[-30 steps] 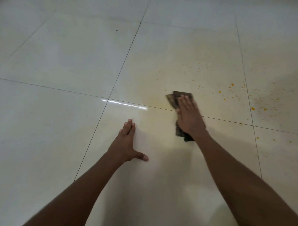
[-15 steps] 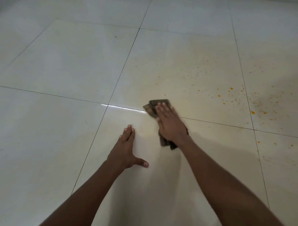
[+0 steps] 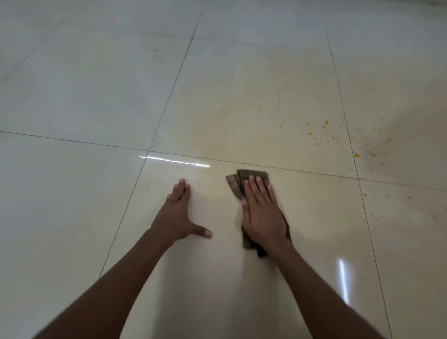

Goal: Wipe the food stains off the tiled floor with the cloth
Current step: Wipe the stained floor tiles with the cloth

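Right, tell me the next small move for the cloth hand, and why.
Probably slide the right hand, pressing flat on the brown cloth, forward and to the right, across the grout line. The orange food specks lie there, untouched, while the tile under the cloth looks free of them. The left hand can stay braced.

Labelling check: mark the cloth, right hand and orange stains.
cloth [image 3: 253, 177]: head view, folded end beyond the fingertips.
right hand [image 3: 262, 216]: head view, back of hand.
orange stains [image 3: 310, 134]: head view, one speck beyond the grout line.
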